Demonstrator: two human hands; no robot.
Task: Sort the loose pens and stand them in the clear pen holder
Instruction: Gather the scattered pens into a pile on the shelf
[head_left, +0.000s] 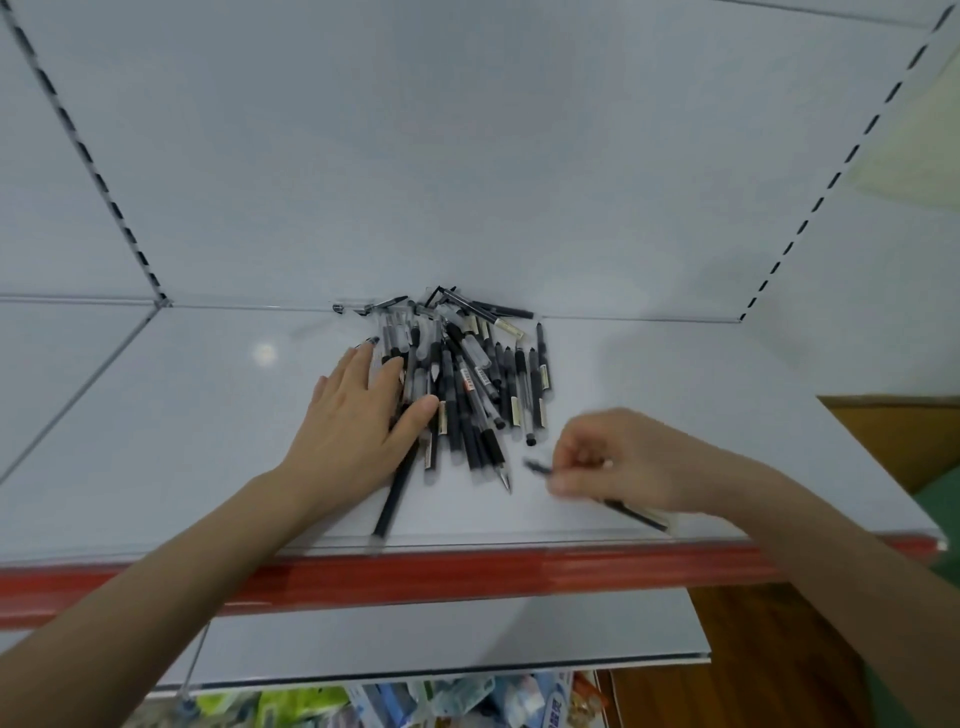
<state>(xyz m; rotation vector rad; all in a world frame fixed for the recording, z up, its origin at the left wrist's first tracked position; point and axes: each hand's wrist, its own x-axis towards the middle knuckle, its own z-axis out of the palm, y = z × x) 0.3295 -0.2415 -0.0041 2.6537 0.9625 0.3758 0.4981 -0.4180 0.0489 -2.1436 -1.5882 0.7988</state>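
Observation:
A heap of several black and clear pens (470, 379) lies on the white shelf (208, 415), reaching back to the rear wall. My left hand (358, 415) lies flat with straight fingers on the left side of the heap. One long black pen (395, 493) sticks out from under it toward the front edge. My right hand (623, 462), blurred, pinches a black pen (631, 512) just right of the heap, near the shelf's front. No clear pen holder is in view.
A red strip (467, 577) with a clear lip runs along the shelf's front edge. A lower white shelf (415, 639) sits beneath, with colourful packets (415, 701) under it. Slotted uprights (88, 161) flank the back panel. Brown wood floor (769, 665) shows at right.

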